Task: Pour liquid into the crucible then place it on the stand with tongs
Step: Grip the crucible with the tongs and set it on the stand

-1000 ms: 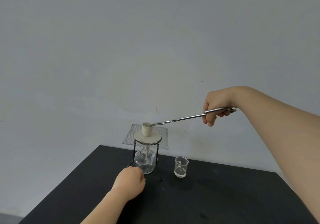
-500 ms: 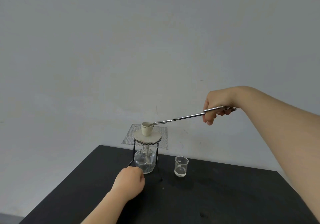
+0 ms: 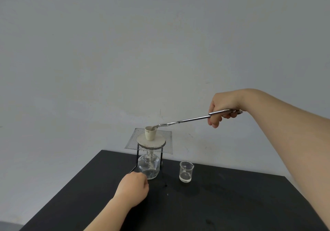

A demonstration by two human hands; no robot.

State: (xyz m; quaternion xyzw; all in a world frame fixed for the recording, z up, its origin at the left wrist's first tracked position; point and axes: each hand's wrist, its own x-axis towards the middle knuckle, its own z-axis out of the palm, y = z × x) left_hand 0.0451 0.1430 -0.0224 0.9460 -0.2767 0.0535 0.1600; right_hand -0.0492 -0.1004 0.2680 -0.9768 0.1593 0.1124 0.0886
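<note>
A small white crucible (image 3: 149, 133) stands upright on the round pad of the wire gauze (image 3: 151, 141), which lies on a black tripod stand (image 3: 137, 157). Metal tongs (image 3: 187, 119) reach from the right, and their tips sit at the crucible's rim. My right hand (image 3: 222, 108) is shut on the tongs' handles, raised above the table. My left hand (image 3: 133, 188) rests as a closed fist on the black table (image 3: 232, 204), beside the stand's front leg; whether it grips the leg is hidden.
A glass alcohol burner (image 3: 149, 167) sits under the stand. A small glass beaker (image 3: 186, 171) with a little clear liquid stands to the right of it. A grey wall is close behind the table's far edge.
The crucible stays on the gauze pad with the tongs' tips at its rim. My hands have barely moved.
</note>
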